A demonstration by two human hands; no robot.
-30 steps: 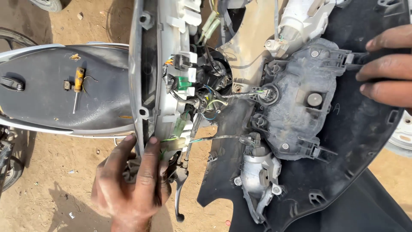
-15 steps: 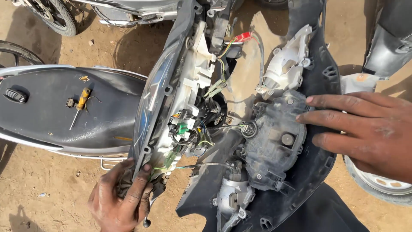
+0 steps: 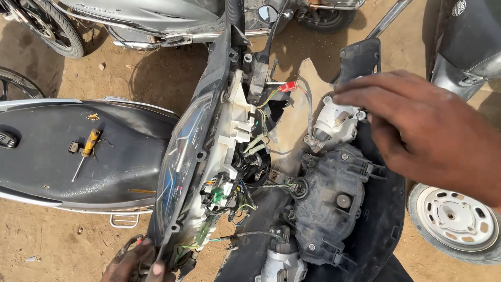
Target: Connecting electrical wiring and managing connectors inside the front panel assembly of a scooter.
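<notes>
At the bottom edge of the frame, the left hand (image 3: 136,263) grips the lower end of the instrument cluster housing (image 3: 195,167), fingers curled around it; this appears to hold the opened assembly tilted apart so the inside is exposed. The housing runs from lower left of centre up to top centre: a tinted lens face on its left side, a white plastic back with loose coloured wiring (image 3: 224,196) on its right.

Right of centre, the black front cowl (image 3: 383,209) carries the dusty grey headlamp back (image 3: 326,203).

At the right, the right hand (image 3: 417,130) hovers fingers together, gripping nothing, just above a white lamp socket (image 3: 336,121).

Farther off, at the left, a yellow-handled screwdriver (image 3: 86,151) lies on a scooter seat (image 3: 62,172).
</notes>
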